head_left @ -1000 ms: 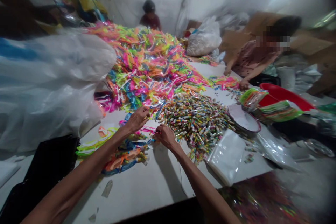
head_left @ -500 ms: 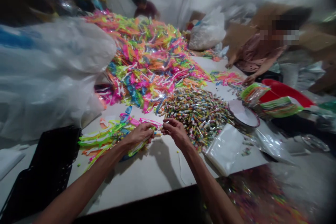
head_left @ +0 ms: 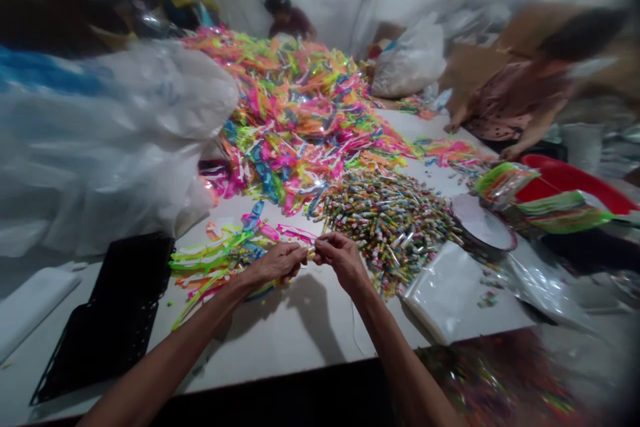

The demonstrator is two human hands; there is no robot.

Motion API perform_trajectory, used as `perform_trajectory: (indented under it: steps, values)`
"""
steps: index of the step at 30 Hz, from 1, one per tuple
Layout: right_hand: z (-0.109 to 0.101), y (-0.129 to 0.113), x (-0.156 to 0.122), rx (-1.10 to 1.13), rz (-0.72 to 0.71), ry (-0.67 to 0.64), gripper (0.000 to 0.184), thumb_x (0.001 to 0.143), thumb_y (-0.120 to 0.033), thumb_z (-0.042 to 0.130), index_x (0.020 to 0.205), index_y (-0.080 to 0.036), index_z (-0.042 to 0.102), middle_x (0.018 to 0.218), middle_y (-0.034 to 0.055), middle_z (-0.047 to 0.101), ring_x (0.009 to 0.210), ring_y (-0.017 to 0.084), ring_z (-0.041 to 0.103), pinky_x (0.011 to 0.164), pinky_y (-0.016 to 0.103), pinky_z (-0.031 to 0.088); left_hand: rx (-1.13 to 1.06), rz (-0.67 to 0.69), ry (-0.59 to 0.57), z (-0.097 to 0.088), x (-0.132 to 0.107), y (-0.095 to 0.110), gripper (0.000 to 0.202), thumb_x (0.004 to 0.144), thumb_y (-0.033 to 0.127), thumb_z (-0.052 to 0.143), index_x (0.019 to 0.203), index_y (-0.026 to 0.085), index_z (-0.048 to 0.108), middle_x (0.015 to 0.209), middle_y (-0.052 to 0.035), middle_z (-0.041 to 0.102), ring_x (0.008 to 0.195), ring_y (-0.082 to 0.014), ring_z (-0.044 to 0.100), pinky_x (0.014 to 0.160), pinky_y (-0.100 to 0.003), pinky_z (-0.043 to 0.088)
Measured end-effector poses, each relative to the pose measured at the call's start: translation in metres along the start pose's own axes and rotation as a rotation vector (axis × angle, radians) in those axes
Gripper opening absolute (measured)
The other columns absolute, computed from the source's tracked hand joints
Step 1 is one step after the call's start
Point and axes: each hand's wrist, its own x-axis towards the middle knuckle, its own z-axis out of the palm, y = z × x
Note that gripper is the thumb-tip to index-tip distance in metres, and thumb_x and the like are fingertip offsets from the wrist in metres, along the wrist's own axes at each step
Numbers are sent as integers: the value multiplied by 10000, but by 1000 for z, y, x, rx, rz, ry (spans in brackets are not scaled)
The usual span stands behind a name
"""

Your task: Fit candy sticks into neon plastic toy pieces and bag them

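My left hand (head_left: 281,263) and my right hand (head_left: 342,260) meet fingertip to fingertip above the white table (head_left: 280,327). Both are closed in a pinch. A small pale piece (head_left: 311,252) shows between the fingertips, too small and blurred to name. Left of my left hand lies a loose bunch of neon green, orange and blue plastic pieces (head_left: 213,257). A pink plastic piece (head_left: 296,233) rests just beyond my fingers. To the right of my right hand spreads a heap of small wrapped, multicoloured sticks (head_left: 385,213).
A big mound of bright plastic pieces (head_left: 300,107) rises at the back. Black trays (head_left: 125,293) and a large plastic bag (head_left: 125,140) stand left. Clear bags (head_left: 443,293), a round tray (head_left: 483,227) and a red basin (head_left: 580,180) are right. Two people sit across the table.
My hands have come together, closing the gap between the fingertips. The neon green piece near my left palm no longer shows clearly. The whole view has shifted slightly, moving the scene right.
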Motion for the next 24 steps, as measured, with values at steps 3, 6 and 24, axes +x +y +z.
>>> perform_trajectory:
  steps: [3, 6, 24]
  values:
    - [2, 3, -2, -33, 5, 10, 271, 585, -316, 777, 699, -137, 607, 511, -26, 604, 432, 95, 553, 452, 206, 433, 74, 27, 12, -3, -2, 1, 378, 838, 538, 393, 695, 204, 494, 533, 28, 441, 437, -109, 393, 451, -246, 327]
    - [4, 2, -4, -78, -18, 7, 277, 595, -333, 775, 704, -140, 608, 542, -16, 619, 457, 107, 569, 475, 224, 450, 87, 34, 17, -6, -5, 0, 392, 833, 545, 404, 655, 204, 481, 540, 22, 444, 446, -108, 393, 458, -243, 327]
    - [-16, 24, 32, -1062, -292, 117, 337, 802, -386, 547, 1015, -135, 622, 917, 100, 649, 683, 174, 605, 645, 295, 452, 1161, 90, 217, -77, -37, 9, 289, 881, 394, 418, 968, 205, 619, 974, -63, 616, 930, -224, 549, 789, -310, 375]
